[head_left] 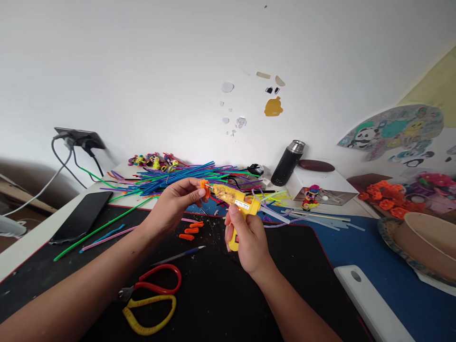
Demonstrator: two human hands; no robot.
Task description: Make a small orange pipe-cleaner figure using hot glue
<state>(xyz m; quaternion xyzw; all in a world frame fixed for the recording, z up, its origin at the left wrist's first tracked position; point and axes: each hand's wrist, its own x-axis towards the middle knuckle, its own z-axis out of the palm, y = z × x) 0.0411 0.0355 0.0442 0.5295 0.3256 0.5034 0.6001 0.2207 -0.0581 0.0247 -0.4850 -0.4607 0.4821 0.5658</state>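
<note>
A yellow hot glue gun point(230, 194) is gripped in my right hand point(247, 237), its nozzle pointing left and a clear glue stick point(280, 216) poking out of its back. Between thumb and fingers, my left hand point(181, 202) pinches a folded piece of orange pipe cleaner point(204, 188). The nozzle tip is right at that piece; whether it touches I cannot tell. Several more folded orange pipe cleaner pieces point(191, 231) lie on the black mat below. Closer to me are a pen point(183, 255) and scissors point(160, 279) with one red and one yellow handle.
Behind my hands lies a heap of coloured pipe cleaners point(178, 176). A black phone point(83, 216) lies left, under a power strip point(80, 137). A black flask point(288, 164), a small figurine point(311, 197), loose glue sticks point(320, 218), a white power bank point(370, 301) and a brown bowl point(427, 242) stand or lie right.
</note>
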